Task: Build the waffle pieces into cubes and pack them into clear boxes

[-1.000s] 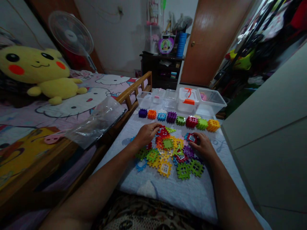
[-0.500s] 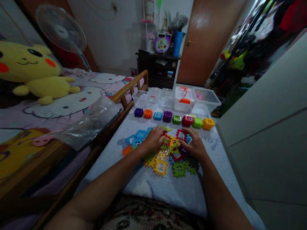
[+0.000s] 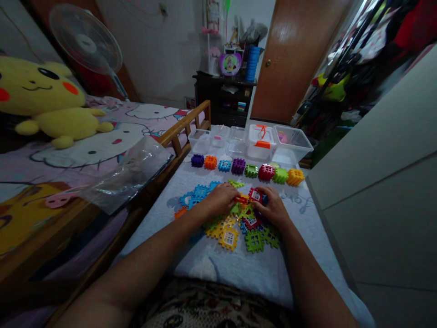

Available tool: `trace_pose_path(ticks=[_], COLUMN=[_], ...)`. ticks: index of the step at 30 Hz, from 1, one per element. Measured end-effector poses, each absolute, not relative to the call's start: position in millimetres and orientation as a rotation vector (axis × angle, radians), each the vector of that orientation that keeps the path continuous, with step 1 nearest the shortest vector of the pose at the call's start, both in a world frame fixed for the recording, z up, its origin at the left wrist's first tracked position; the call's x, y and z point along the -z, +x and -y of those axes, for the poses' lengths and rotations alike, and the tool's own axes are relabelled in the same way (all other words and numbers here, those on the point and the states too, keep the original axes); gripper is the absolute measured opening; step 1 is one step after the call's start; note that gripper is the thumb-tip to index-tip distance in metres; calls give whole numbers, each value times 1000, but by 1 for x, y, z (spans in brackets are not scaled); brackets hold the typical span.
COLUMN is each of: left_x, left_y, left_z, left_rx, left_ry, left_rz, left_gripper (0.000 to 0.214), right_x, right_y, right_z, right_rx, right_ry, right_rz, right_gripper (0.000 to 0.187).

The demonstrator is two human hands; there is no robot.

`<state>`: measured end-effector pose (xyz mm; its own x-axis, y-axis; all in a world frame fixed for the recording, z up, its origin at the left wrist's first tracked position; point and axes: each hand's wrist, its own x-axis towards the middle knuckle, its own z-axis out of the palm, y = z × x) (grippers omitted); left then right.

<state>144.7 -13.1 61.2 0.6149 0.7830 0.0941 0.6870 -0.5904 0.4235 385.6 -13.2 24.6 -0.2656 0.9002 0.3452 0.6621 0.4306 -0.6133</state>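
A loose pile of flat plastic building blocks with notched edges lies on the cloth before me. My left hand (image 3: pixel 222 199) is over the pile, fingers closed on a red building block (image 3: pixel 242 199) seen nearly edge-on. From the right, my right hand (image 3: pixel 273 207) pinches a red window block (image 3: pixel 255 195) with a white lattice. Around the hands lie blue blocks (image 3: pixel 195 200), a yellow window block (image 3: pixel 228 238), a green block (image 3: pixel 254 241) and another red window block (image 3: pixel 251 221). My palms hide part of the pile.
Beyond the pile runs a row of stacks sorted by colour, including a purple stack (image 3: pixel 238 166) and a yellow stack (image 3: pixel 295 177). Clear plastic boxes (image 3: pixel 293 139) stand behind it. A wooden bed rail (image 3: pixel 184 123) borders the left side, a pale cabinet (image 3: pixel 382 182) the right.
My left hand has moved slightly right and closed on a red block. My right hand has shifted a little left, bringing the red window block closer to the left hand.
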Motion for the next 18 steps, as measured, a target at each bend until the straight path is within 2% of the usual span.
trace_pose_path(ticks=[4,9,18], left_x=[-65,-70,-51], left_y=[149,163,176], left_z=[6,2,-5], left_rx=[-482,-624,-365], left_ry=[2409,2201,2387], left_rz=[-1247,-1241,-1343], left_gripper=[23,39,31], right_x=[-26,-31,-30], right_y=[389,390,393], right_z=[12,12,10], right_rx=[-473,-466,-379], right_ry=[-1323,-1312,-1321], right_rz=[1985,1923,1810], right_gripper=[39,40,39])
